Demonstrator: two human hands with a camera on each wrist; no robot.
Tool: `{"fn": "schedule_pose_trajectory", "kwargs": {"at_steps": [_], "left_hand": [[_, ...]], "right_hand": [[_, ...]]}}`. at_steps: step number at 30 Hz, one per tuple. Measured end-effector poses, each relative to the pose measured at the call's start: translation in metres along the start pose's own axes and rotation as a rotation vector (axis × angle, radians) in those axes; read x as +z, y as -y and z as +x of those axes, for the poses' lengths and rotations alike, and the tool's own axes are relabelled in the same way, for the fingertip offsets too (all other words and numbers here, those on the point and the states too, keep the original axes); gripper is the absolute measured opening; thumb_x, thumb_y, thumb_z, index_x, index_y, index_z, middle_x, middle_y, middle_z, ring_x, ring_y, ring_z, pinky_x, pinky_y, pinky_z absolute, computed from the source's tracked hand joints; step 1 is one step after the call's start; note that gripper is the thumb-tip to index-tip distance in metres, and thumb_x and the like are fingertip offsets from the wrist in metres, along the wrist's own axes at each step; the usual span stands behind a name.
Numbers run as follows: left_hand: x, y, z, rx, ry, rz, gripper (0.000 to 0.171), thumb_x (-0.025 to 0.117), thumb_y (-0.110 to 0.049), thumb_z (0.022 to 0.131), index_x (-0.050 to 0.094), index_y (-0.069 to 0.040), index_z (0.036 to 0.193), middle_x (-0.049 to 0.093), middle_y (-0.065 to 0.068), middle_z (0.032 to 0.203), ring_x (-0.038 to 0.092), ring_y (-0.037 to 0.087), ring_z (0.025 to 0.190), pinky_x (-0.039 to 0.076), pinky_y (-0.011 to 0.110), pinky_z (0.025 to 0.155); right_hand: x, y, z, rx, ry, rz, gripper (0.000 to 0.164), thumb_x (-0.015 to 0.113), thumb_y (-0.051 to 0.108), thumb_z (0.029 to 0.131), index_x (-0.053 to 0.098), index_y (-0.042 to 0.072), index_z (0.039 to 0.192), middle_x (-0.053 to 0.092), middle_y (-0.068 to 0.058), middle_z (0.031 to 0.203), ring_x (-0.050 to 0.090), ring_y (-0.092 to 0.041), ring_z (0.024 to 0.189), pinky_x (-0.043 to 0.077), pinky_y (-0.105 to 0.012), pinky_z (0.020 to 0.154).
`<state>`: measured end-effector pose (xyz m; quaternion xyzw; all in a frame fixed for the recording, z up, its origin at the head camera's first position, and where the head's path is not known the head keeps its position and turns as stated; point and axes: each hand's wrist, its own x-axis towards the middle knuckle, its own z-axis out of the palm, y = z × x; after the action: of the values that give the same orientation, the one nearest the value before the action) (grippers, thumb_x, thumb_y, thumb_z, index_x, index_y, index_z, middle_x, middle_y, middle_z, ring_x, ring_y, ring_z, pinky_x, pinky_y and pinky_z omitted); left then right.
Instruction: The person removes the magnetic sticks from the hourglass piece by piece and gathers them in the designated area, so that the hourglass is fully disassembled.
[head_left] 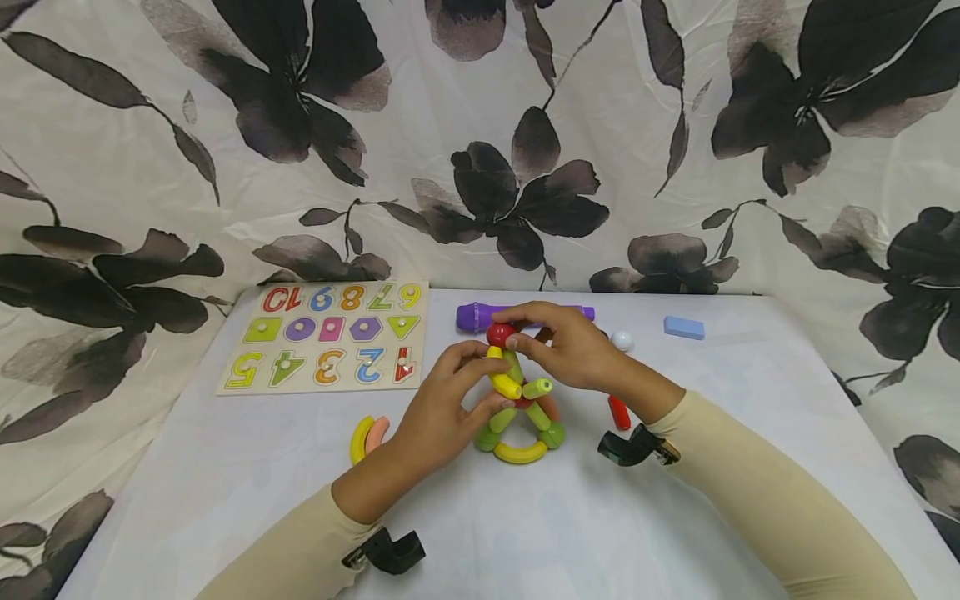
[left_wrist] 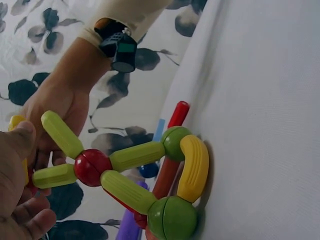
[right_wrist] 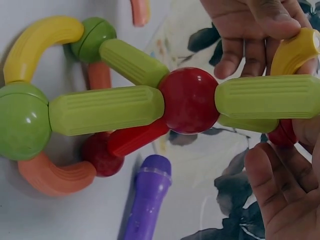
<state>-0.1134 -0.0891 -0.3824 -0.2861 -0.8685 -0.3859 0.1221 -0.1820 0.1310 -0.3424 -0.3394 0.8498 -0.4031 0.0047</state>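
Observation:
In the head view, a toy structure of rods and balls stands mid-table. Its base has a yellow curved rod (head_left: 520, 453) between green balls (head_left: 552, 436), and light green rods (right_wrist: 107, 110) rise to a red middle ball (right_wrist: 189, 100). My right hand (head_left: 566, 346) pinches a red ball (head_left: 500, 334) at the top, above an upright light green rod (head_left: 513, 367). The left hand (head_left: 442, 408) holds another yellow curved rod (head_left: 505, 383) between thumb and fingers, its upper end right by that ball. Another light green rod (left_wrist: 62, 134) sticks out freely from the middle ball.
Behind the structure lies a purple microphone-shaped toy (head_left: 472, 317). A number and shape board (head_left: 234, 379) lies at back left. Yellow (head_left: 360, 439) and salmon curved rods (head_left: 377, 433) lie left; a red rod (head_left: 618, 412), white ball (head_left: 622, 341) and blue block (head_left: 684, 327) lie right.

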Motion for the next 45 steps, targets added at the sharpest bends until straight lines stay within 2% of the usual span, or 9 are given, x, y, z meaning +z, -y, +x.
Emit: {"fn": "schedule_pose_trajectory", "kwargs": {"at_steps": [7, 12, 19, 28, 33, 37, 41, 45], "left_hand": [[-0.002, -0.002, -0.001, -0.056, 0.041, -0.016, 0.035, 0.078, -0.017, 0.092, 0.065, -0.018, 0.125, 0.057, 0.008, 0.140, 0.052, 0.028, 0.135, 0.045, 0.044, 0.108], [-0.003, -0.002, -0.001, -0.051, 0.043, -0.013, 0.036, 0.077, -0.015, 0.092, 0.065, -0.017, 0.126, 0.062, 0.004, 0.139, 0.051, 0.026, 0.137, 0.043, 0.046, 0.111], [-0.002, 0.000, 0.000, -0.060, 0.035, -0.031, 0.034, 0.079, -0.020, 0.091, 0.067, -0.019, 0.123, 0.058, 0.007, 0.138, 0.052, 0.026, 0.133, 0.047, 0.045, 0.107], [-0.004, 0.002, 0.004, -0.034, 0.033, -0.033, 0.034, 0.083, -0.020, 0.088, 0.066, -0.021, 0.117, 0.049, 0.007, 0.130, 0.054, 0.024, 0.117, 0.052, 0.038, 0.100], [-0.010, 0.004, 0.002, -0.049, 0.031, -0.019, 0.035, 0.085, -0.022, 0.087, 0.066, -0.022, 0.117, 0.048, 0.008, 0.133, 0.053, 0.026, 0.121, 0.052, 0.042, 0.101], [-0.016, 0.009, -0.004, -0.061, 0.070, 0.026, 0.035, 0.084, -0.026, 0.088, 0.067, -0.023, 0.119, 0.049, 0.008, 0.136, 0.056, 0.027, 0.120, 0.053, 0.044, 0.100], [-0.023, 0.019, -0.010, -0.035, 0.094, 0.130, 0.039, 0.086, -0.029, 0.086, 0.067, -0.024, 0.120, 0.052, 0.007, 0.135, 0.058, 0.025, 0.115, 0.054, 0.043, 0.096], [-0.032, 0.032, -0.016, -0.002, 0.142, 0.240, 0.041, 0.086, -0.030, 0.084, 0.069, -0.025, 0.121, 0.057, 0.005, 0.132, 0.056, 0.025, 0.118, 0.049, 0.047, 0.101]], "right_hand": [[0.001, -0.001, 0.001, 0.002, 0.005, 0.003, 0.039, 0.072, 0.012, 0.097, 0.066, 0.013, 0.136, 0.068, -0.002, 0.129, 0.064, -0.018, 0.107, 0.057, -0.033, 0.086], [0.001, -0.001, 0.001, 0.006, 0.005, 0.006, 0.040, 0.072, 0.012, 0.097, 0.066, 0.014, 0.136, 0.068, -0.001, 0.129, 0.064, -0.018, 0.107, 0.056, -0.033, 0.086], [0.002, -0.001, 0.001, -0.008, -0.002, 0.007, 0.039, 0.072, 0.012, 0.097, 0.067, 0.013, 0.136, 0.069, 0.000, 0.127, 0.064, -0.017, 0.107, 0.056, -0.033, 0.085], [0.002, 0.000, 0.001, -0.021, 0.004, 0.005, 0.039, 0.071, 0.012, 0.097, 0.066, 0.013, 0.136, 0.069, 0.000, 0.126, 0.065, -0.016, 0.110, 0.056, -0.032, 0.086], [0.002, 0.001, 0.001, -0.006, 0.009, 0.004, 0.039, 0.071, 0.013, 0.098, 0.066, 0.014, 0.137, 0.069, 0.000, 0.126, 0.064, -0.018, 0.112, 0.056, -0.033, 0.087], [0.003, 0.001, 0.001, 0.004, 0.013, -0.004, 0.039, 0.071, 0.013, 0.098, 0.066, 0.013, 0.137, 0.069, 0.001, 0.125, 0.064, -0.017, 0.112, 0.056, -0.033, 0.087], [0.003, 0.002, 0.001, 0.012, 0.009, -0.014, 0.038, 0.071, 0.013, 0.098, 0.066, 0.014, 0.136, 0.069, 0.001, 0.125, 0.063, -0.016, 0.110, 0.056, -0.033, 0.086], [0.003, 0.001, 0.001, 0.016, 0.012, -0.011, 0.038, 0.071, 0.013, 0.098, 0.066, 0.014, 0.136, 0.069, 0.001, 0.125, 0.064, -0.016, 0.110, 0.056, -0.033, 0.086]]}}
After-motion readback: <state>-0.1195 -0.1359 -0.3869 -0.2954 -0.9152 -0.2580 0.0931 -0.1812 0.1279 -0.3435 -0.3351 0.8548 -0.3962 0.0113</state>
